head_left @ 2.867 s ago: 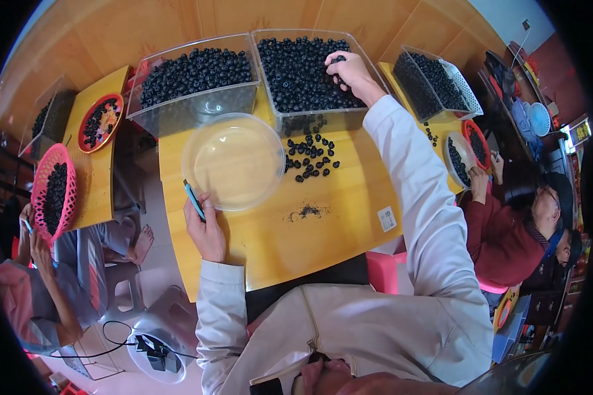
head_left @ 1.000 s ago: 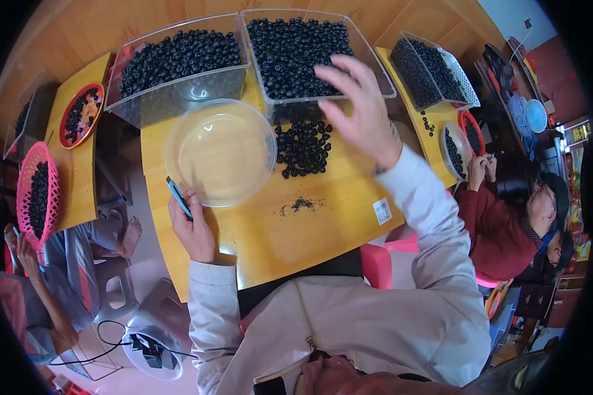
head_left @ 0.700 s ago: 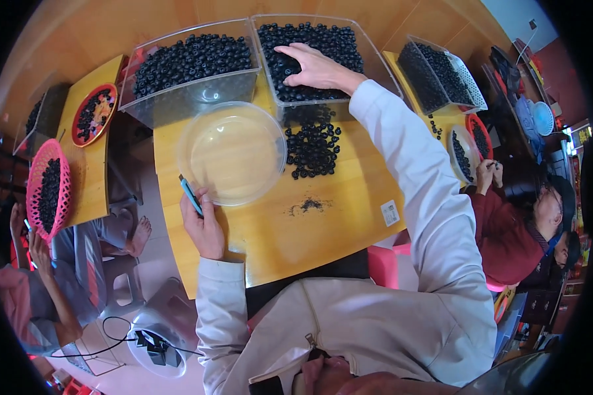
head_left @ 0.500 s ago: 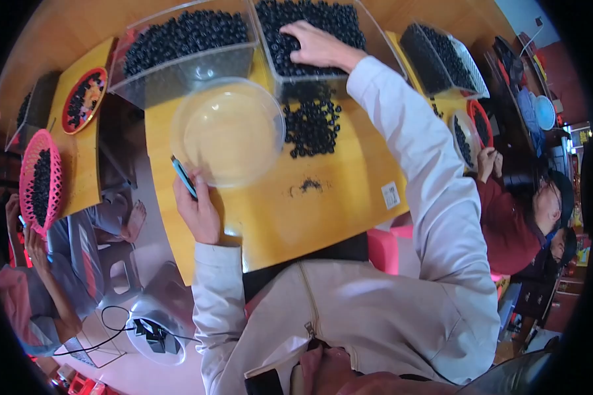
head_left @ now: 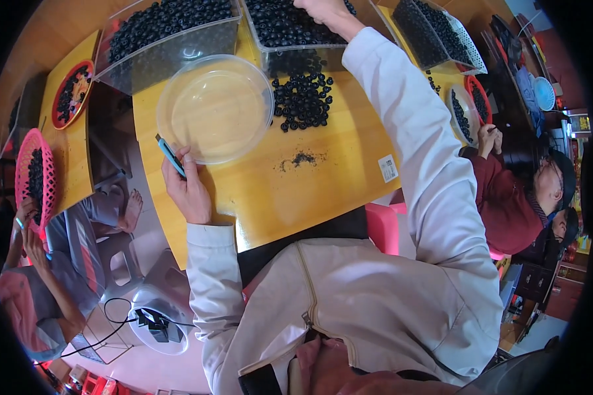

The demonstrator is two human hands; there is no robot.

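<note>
Left hand (head_left: pixel 191 195), at the 8 o'clock side of the table (head_left: pixel 277 204), is clamped on a blue tool (head_left: pixel 169 154) pointing to 11 o'clock, close by the near rim of the clear bowl (head_left: pixel 211 115) at 10 o'clock. Right hand (head_left: pixel 325 12) is at the right bin (head_left: pixel 310 47) of dark berries (head_left: pixel 277 23) at 12 o'clock; its fingers are partly out of view, so whether they are apart or together cannot be told. Loose berries (head_left: pixel 302 102) lie at 1 o'clock, dark crumbs (head_left: pixel 303 158) at 3 o'clock, and the berry-filled left bin (head_left: pixel 178 56) stands at 11 o'clock.
</note>
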